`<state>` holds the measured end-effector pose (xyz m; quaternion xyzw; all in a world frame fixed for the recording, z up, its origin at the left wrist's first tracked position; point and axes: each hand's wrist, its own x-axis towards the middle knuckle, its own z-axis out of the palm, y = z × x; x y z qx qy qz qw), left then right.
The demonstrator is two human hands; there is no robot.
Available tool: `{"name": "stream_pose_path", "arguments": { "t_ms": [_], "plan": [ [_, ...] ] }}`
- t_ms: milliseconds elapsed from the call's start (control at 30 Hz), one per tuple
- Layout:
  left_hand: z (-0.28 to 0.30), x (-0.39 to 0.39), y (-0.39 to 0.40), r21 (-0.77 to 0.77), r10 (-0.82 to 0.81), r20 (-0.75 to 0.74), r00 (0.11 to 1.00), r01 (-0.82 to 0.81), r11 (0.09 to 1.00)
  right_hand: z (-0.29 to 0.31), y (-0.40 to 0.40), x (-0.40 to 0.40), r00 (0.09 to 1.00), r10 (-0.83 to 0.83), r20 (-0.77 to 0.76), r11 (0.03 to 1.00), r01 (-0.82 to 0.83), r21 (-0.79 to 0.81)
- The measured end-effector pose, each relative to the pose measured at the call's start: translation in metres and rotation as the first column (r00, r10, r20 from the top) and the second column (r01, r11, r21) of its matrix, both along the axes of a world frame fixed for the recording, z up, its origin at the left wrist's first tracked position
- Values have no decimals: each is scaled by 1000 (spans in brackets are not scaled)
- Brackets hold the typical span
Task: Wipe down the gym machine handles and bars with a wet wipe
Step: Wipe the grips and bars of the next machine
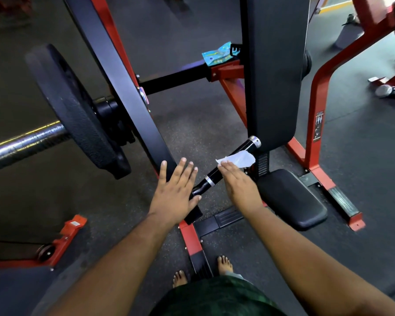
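Observation:
A black machine handle with silver rings juts from a black lever arm toward the upright back pad. My left hand lies flat with straight fingers on the lever arm at the handle's base. My right hand presses a white wet wipe against the handle's upper part with extended fingers; the wipe sticks out beyond the fingertips. A blue wipe packet rests on the red frame bracket further back.
A black weight plate on a chrome bar hangs at the left. The black seat pad sits to the right, with red frame legs around it. My bare feet stand on the dark rubber floor by a red base rail.

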<state>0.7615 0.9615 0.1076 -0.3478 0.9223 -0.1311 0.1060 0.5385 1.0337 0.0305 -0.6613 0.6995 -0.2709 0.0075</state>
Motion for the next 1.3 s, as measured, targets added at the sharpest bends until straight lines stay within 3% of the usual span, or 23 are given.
{"name": "stream_pose_path", "arguments": {
  "t_ms": [100, 300, 367, 433, 500, 533, 600, 733, 800, 900, 1033, 1100, 1200, 1233, 1300],
  "plan": [
    [-2, 0, 0, -15, 1, -3, 1000, -1, 1000, 8, -7, -21, 992, 15, -126, 999, -20, -39],
    [-2, 1, 0, -20, -13, -25, 1000, 13, 1000, 19, -2, -38, 921, -83, -381, 990, 119, 71],
    [-3, 2, 0, -21, -15, -37, 999, 14, 1000, 20, -5, -46, 938, -54, -344, 996, 75, 48],
    [-5, 3, -1, -12, -14, -44, 999, 13, 1000, 29, -10, -51, 984, -32, -175, 999, 34, 9],
    [-6, 2, -1, -17, -18, -38, 999, 18, 1000, 47, -18, -60, 990, -140, 13, 989, 141, -51],
    [-6, 2, -2, -20, -19, -37, 999, 19, 1000, 57, -25, -65, 978, -205, 44, 975, 208, -78],
    [-6, 2, -2, -20, -18, -45, 999, 17, 1000, 73, -41, -76, 967, -254, -39, 966, 251, -63],
    [-5, 3, -1, -23, -20, -50, 999, 19, 1000, 82, -62, -67, 941, -84, -328, 914, 204, 352],
    [-5, 2, 0, -27, -20, -54, 998, 18, 999, 83, -63, -49, 917, -1, -398, 890, 182, 419],
    [-4, 2, -1, -22, -18, -62, 998, 16, 1000, 74, -54, -8, 944, 98, -316, 888, 61, 456],
    [-4, 2, 0, -6, -17, -65, 998, 17, 1000, 62, -39, 31, 938, 321, -129, 810, -202, 551],
    [-4, 2, 0, -1, -19, -62, 998, 19, 1000, 73, -44, 20, 976, 219, -14, 850, -184, 493],
    [-4, 2, -1, -15, -21, -40, 999, 21, 1000, 100, -52, -22, 981, -131, 142, 973, 100, 206],
    [-4, 2, -2, -16, -21, -34, 999, 20, 1000, 103, -54, -37, 975, -201, 91, 969, 184, 163],
    [-5, 3, -1, -7, -16, -29, 999, 16, 1000, 98, -58, -56, 977, -195, -86, 950, 210, 232]
  ]
}}
